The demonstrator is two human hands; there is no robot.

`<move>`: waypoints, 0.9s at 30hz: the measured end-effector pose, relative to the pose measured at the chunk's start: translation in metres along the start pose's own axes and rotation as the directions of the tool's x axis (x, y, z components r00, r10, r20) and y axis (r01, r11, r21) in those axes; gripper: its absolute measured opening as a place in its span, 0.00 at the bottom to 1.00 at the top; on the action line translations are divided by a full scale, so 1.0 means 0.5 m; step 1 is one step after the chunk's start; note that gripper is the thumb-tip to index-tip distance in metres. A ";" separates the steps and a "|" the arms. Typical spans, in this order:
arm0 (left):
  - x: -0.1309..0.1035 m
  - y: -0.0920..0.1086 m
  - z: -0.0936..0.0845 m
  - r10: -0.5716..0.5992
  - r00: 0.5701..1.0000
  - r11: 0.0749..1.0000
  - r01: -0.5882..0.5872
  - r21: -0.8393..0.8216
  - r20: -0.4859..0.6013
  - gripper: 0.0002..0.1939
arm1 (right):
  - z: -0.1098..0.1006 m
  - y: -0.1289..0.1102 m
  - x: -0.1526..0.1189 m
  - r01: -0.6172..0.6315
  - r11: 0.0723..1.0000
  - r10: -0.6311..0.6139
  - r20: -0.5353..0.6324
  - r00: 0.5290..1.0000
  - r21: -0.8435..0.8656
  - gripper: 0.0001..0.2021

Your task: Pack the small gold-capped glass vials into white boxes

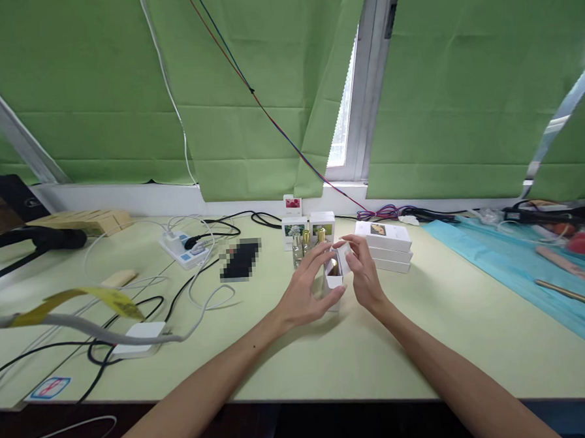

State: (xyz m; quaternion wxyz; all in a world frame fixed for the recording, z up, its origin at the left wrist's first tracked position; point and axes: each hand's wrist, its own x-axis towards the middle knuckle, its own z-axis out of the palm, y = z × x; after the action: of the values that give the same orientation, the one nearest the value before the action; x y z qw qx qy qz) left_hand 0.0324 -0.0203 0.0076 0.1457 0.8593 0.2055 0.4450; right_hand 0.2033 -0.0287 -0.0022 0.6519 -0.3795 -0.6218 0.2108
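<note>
A small white box [333, 283] stands upright on the table, open at the top. Inside it the gold top of a bottle [334, 266] shows; the rest is hidden by the walls. Around the box's left side curls my left hand [301, 292], thumb at the front and fingers by the upper edge. My right hand [366, 279] pinches the raised lid flap [344, 258] on the right. Just behind stand small glass bottles with gold caps [307, 242], partly covered by my left fingers. White boxes with plant pictures [321, 219] stand behind the bottles.
Flat white boxes [388, 241] are stacked right of my hands. A black phone-like slab, blurred [240, 259], lies to the left, near a power strip [183, 249] and tangled cables. Blue plastic sheeting [513, 260] covers the right side. A thick grey cable [107, 332] crosses the left foreground.
</note>
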 end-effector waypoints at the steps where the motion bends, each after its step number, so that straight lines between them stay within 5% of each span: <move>1: 0.000 -0.001 0.001 0.007 1.000 1.000 -0.007 0.003 0.000 0.28 | 0.000 0.002 0.000 0.003 1.000 -0.003 -0.005 1.000 -0.002 0.18; 27: 0.000 -0.022 0.009 0.119 0.992 0.989 -0.115 0.095 -0.044 0.23 | 0.004 0.011 0.003 -0.002 0.997 0.006 -0.045 0.999 0.082 0.14</move>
State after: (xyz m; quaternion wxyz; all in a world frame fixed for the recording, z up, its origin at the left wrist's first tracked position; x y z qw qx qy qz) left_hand 0.0336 -0.0112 0.0002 0.0741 0.8644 0.1786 0.4641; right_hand 0.2027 -0.0238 -0.0054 0.6804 -0.3582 -0.5970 0.2288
